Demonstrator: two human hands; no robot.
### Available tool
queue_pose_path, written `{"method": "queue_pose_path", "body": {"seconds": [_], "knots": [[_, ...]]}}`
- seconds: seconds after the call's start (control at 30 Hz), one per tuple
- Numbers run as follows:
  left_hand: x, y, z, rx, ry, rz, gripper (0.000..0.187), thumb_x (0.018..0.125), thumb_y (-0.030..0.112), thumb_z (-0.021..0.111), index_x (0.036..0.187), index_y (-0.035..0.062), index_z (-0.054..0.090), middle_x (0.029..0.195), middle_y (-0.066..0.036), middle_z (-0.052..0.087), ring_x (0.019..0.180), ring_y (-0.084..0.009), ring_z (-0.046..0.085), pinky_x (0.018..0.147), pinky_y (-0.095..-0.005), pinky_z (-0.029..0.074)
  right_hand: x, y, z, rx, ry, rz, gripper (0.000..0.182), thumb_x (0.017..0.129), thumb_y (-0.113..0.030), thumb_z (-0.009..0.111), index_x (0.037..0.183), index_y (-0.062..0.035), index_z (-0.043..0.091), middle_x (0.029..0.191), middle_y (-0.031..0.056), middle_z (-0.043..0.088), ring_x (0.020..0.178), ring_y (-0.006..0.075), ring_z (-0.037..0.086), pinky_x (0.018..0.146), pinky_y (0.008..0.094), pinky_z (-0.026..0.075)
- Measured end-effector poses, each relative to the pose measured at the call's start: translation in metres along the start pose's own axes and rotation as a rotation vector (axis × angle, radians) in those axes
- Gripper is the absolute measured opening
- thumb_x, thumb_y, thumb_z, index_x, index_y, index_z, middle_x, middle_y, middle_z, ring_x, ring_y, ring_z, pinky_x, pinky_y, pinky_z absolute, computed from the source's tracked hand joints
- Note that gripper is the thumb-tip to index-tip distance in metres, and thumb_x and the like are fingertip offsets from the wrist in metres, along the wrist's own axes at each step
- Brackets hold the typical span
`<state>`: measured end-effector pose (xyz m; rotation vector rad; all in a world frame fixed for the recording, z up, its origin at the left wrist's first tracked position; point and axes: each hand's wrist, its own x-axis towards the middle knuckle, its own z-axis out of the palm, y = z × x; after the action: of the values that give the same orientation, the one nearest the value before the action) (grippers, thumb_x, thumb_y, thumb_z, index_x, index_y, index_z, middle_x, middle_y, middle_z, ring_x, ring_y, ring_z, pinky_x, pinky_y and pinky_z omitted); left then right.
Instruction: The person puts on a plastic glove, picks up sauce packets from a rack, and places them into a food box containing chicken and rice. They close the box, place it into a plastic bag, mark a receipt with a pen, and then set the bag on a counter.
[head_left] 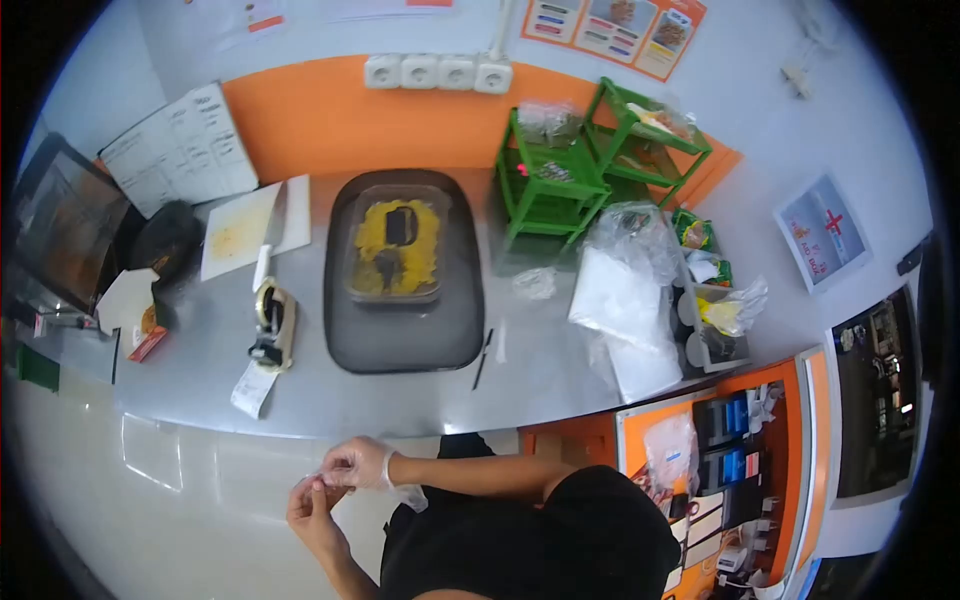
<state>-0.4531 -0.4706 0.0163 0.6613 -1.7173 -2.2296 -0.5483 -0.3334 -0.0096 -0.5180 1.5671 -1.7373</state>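
Observation:
Below the counter's front edge, my left hand (312, 512) looks bare, its fingertips pinched together close to the fingertips of my right hand. A clear plastic glove covers my right hand (360, 466), loose at the wrist, and its fingers are bent and closed. Whatever is between the fingertips is too small to make out. On the metal counter (540, 375) lies a dark oval tray (405, 335). It bears a clear rectangular container (356, 262) of yellow food with a dark object on top.
A tape dispenser or labeller (272, 325), white boards (292, 215) and an open food box (130, 305) are left of the tray. Rightward stand green racks (550, 185), plastic bags (625, 310) and a grey bin (722, 350). An orange shelf unit (635, 430) is below.

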Motion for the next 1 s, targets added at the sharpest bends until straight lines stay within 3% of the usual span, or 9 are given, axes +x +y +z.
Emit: {"method": "queue_pose_path", "body": {"seconds": [0.1,0.27,0.33,0.47,0.63,0.7,0.83,0.93,1.0], "knots": [[0.005,-0.003,-0.038,0.004,0.079,-0.009,0.015,0.092,0.007,0.066,0.102,-0.0040,0.065,0.098,-0.009,0.066,0.091,-0.0185,0.064,0.079,-0.0353,0.058,0.025,0.030,0.027,0.322,-0.052,0.023,0.019,0.091,-0.017,0.071,0.105,-0.0040,0.067,0.090,0.0026,0.065,0.078,0.0114,0.062,0.068,0.0277,0.054],[0.060,0.027,-0.062,0.123,0.074,-0.037,0.014,0.091,0.006,0.069,0.100,-0.0044,0.067,0.102,-0.010,0.068,0.091,-0.0148,0.063,0.082,-0.0296,0.054,0.060,0.026,0.028,0.163,0.054,0.024,0.024,0.090,-0.013,0.071,0.110,-0.0004,0.066,0.095,0.0057,0.068,0.081,0.0117,0.064,0.072,0.0275,0.055],[0.088,0.035,-0.082,0.125,0.144,-0.010,0.014,0.091,0.006,0.069,0.100,-0.0041,0.067,0.101,-0.010,0.068,0.090,-0.0140,0.063,0.083,-0.0287,0.053,0.075,0.014,0.017,-0.085,0.180,-0.096,0.022,0.091,-0.012,0.070,0.110,-0.0001,0.066,0.094,0.0072,0.069,0.080,0.0113,0.065,0.072,0.0276,0.055],[0.152,0.060,-0.120,0.092,0.174,0.110,0.012,0.092,0.006,0.066,0.100,-0.0031,0.066,0.099,-0.010,0.069,0.093,-0.0153,0.065,0.085,-0.0298,0.053,0.127,-0.004,-0.021,0.034,0.332,-0.020,0.020,0.093,-0.016,0.067,0.107,-0.0017,0.068,0.085,0.0045,0.070,0.079,0.0104,0.064,0.074,0.0264,0.053],[0.250,0.111,-0.175,0.100,0.333,0.199,0.014,0.096,0.008,0.062,0.102,-0.0046,0.064,0.102,-0.012,0.069,0.094,-0.0189,0.066,0.088,-0.0325,0.053,0.215,-0.064,-0.067,-0.036,0.606,-0.227,0.018,0.096,-0.016,0.063,0.105,-0.0008,0.068,0.087,0.0057,0.069,0.079,0.0129,0.066,0.074,0.0278,0.055],[0.312,0.127,-0.207,0.076,0.263,0.255,0.018,0.095,0.009,0.062,0.106,-0.0058,0.064,0.105,-0.013,0.069,0.098,-0.0200,0.066,0.089,-0.0330,0.052,0.249,-0.072,-0.085,-0.087,0.624,-0.307,0.016,0.095,-0.012,0.064,0.105,0.0003,0.067,0.090,0.0064,0.069,0.080,0.0136,0.066,0.074,0.0277,0.055],[0.467,0.143,-0.269,0.503,0.303,0.402,0.022,0.095,0.008,0.063,0.112,-0.0061,0.063,0.107,-0.015,0.069,0.097,-0.0213,0.068,0.089,-0.0311,0.053,0.277,-0.119,-0.060,-0.047,0.680,-0.325,0.016,0.093,-0.010,0.067,0.103,0.0034,0.065,0.084,0.0069,0.065,0.073,0.0136,0.061,0.069,0.0262,0.051],[0.591,0.121,-0.325,0.493,0.131,0.602,0.021,0.094,0.006,0.064,0.111,-0.0062,0.063,0.106,-0.015,0.070,0.095,-0.0215,0.069,0.089,-0.0302,0.053,0.275,-0.105,-0.051,-0.140,0.769,-0.322,0.018,0.093,-0.012,0.068,0.103,0.0027,0.065,0.084,0.0072,0.066,0.074,0.0138,0.062,0.070,0.0260,0.051],[0.658,0.092,-0.354,0.923,0.017,0.933,0.021,0.094,0.005,0.064,0.111,-0.0075,0.063,0.104,-0.015,0.071,0.095,-0.0215,0.069,0.087,-0.0288,0.053,0.263,-0.088,-0.051,-0.124,0.850,-0.311,0.018,0.093,-0.012,0.068,0.103,0.0023,0.065,0.085,0.0073,0.066,0.074,0.0138,0.062,0.070,0.0262,0.051]]}}
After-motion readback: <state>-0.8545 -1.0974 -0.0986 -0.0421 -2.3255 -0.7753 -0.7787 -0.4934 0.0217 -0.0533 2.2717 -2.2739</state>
